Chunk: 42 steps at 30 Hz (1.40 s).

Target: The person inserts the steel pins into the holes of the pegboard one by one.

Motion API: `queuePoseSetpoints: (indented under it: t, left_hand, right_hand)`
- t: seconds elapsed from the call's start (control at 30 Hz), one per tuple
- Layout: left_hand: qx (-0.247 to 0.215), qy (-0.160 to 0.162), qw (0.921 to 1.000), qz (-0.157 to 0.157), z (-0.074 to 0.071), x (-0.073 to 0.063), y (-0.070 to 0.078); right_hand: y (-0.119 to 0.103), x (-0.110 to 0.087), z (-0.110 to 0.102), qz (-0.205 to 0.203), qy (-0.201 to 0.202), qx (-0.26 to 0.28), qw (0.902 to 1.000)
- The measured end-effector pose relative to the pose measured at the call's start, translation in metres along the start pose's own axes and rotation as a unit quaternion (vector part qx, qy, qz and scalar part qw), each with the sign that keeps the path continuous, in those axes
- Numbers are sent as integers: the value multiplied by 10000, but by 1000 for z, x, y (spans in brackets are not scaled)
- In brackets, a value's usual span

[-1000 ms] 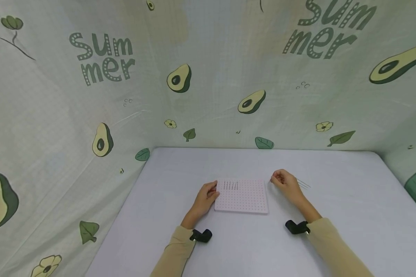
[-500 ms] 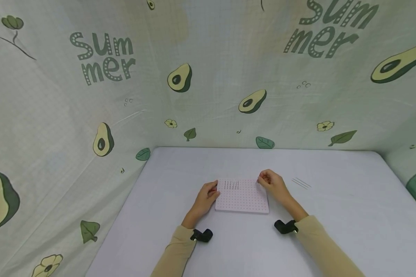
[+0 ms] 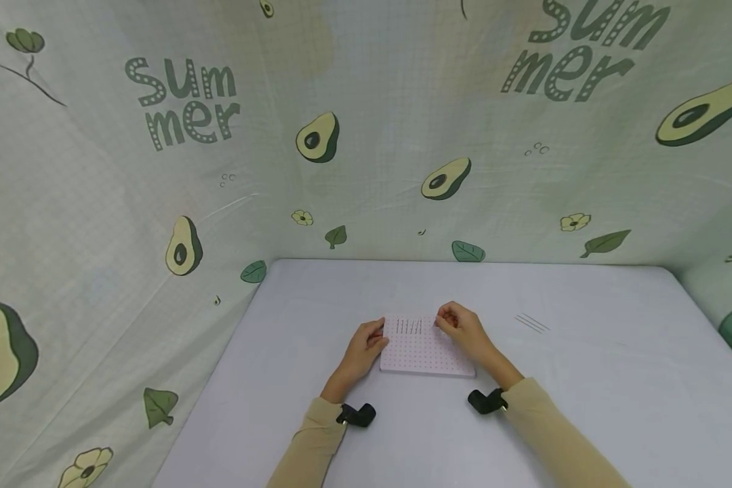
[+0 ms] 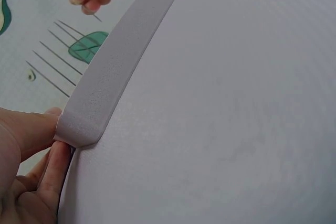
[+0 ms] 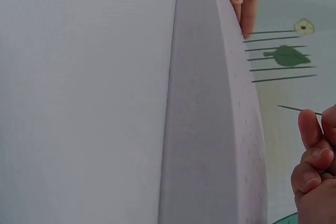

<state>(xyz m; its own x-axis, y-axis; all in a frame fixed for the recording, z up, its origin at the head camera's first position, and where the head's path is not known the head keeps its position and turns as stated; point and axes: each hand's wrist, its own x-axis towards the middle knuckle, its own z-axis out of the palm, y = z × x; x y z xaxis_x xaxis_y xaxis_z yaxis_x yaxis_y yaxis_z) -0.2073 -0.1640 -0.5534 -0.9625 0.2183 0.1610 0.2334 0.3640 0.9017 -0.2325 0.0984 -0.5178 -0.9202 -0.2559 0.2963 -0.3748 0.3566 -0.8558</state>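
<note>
A pale pink board with rows of small holes lies on the white table. Several thin dark metal pins stand upright in a row near its far left part. My left hand grips the board's left edge; in the left wrist view the thumb and fingers are around a corner. Over the board, right of the standing row, my right hand pinches another thin pin between thumb and fingertip. Its point juts free above the board's surface in the right wrist view.
A few loose pins lie side by side on the table, right of the board. Behind the table hangs a cloth printed with avocados and leaves. Black wrist cameras sit at both sleeves.
My right hand has moved left with a pin, from right of the board to over it, beside the standing row. My left hand has stayed at the board's left edge.
</note>
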Motion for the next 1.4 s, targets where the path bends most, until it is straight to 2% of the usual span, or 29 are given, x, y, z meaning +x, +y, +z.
queuePoseSetpoints:
  t: [0.37, 0.8, 1.4]
  left_hand:
    - [1, 4, 10000, 8, 0, 0, 1]
    - [63, -15, 9999, 81, -1, -1, 1]
    - [114, 5, 9999, -17, 0, -1, 3]
  right_hand:
    - [2, 2, 12, 32, -124, -42, 9999]
    - [3, 2, 15, 159, -165, -85, 9997]
    - [6, 1, 16, -116, -161, -163, 9997]
